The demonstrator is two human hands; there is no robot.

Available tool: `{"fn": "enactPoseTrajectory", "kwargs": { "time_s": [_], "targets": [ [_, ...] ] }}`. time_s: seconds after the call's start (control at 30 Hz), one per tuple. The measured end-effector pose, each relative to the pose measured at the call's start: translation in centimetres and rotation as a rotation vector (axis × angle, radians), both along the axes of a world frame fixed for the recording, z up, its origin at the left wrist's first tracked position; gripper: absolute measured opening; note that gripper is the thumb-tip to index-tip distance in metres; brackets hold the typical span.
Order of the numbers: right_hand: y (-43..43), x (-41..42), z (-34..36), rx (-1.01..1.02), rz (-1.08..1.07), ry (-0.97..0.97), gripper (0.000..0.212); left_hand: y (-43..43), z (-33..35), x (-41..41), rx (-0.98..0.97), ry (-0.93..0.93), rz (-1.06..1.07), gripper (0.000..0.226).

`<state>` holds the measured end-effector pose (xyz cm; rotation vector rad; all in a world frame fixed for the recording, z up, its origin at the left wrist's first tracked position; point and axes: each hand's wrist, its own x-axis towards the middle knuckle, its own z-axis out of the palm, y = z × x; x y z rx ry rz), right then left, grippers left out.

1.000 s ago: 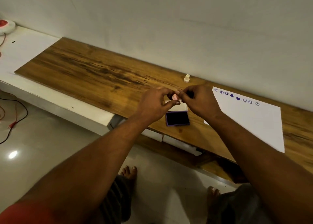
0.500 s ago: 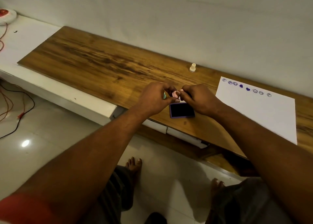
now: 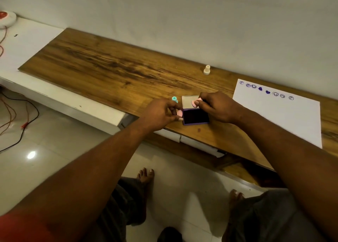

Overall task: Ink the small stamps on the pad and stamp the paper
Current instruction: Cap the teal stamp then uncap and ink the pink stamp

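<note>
A long wooden surface [image 3: 109, 66] runs along the wall, and both hands work near its front edge. The paper [image 3: 285, 117] lies flat to the right of the right hand [image 3: 217, 106], with a row of purple prints [image 3: 267, 91] along its far edge. The open ink pad [image 3: 196, 116] sits between the two hands, its dark inked face just under the right hand's fingers and its pale lid [image 3: 188, 101] folded back on the far side. The left hand [image 3: 161, 113] is at the pad's left edge, fingers curled in, pinching a small pink piece [image 3: 180, 113] between thumb and fingertips; whether this is a cap or a stamp cannot be told. The right hand pinches a pink stamp [image 3: 195, 102] in its fingertips, held above the far part of the pad, over the lid; whether it touches anything below cannot be told. A teal stamp [image 3: 174, 99] stands on the surface just beyond the left hand's fingers. A cream stamp [image 3: 207, 70] stands well beyond the right hand, near the wall.
</note>
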<state>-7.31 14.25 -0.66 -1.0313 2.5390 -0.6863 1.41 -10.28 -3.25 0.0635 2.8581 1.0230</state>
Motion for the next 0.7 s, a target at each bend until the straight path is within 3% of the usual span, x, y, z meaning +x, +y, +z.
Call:
{"fn": "enactPoseTrajectory", "kwargs": {
  "time_s": [0.27, 0.7],
  "targets": [
    [-0.8, -0.7, -0.9, 0.055, -0.027, 0.026, 0.037, -1.7, -2.2, 1.0, -0.02, -0.011, 0.182, 0.041],
    [-1.0, 0.0, -0.1, 0.275, -0.02, 0.17, 0.051, -0.6, -1.7, 0.5, -0.26, 0.077, 0.162, 0.054]
  ]
}}
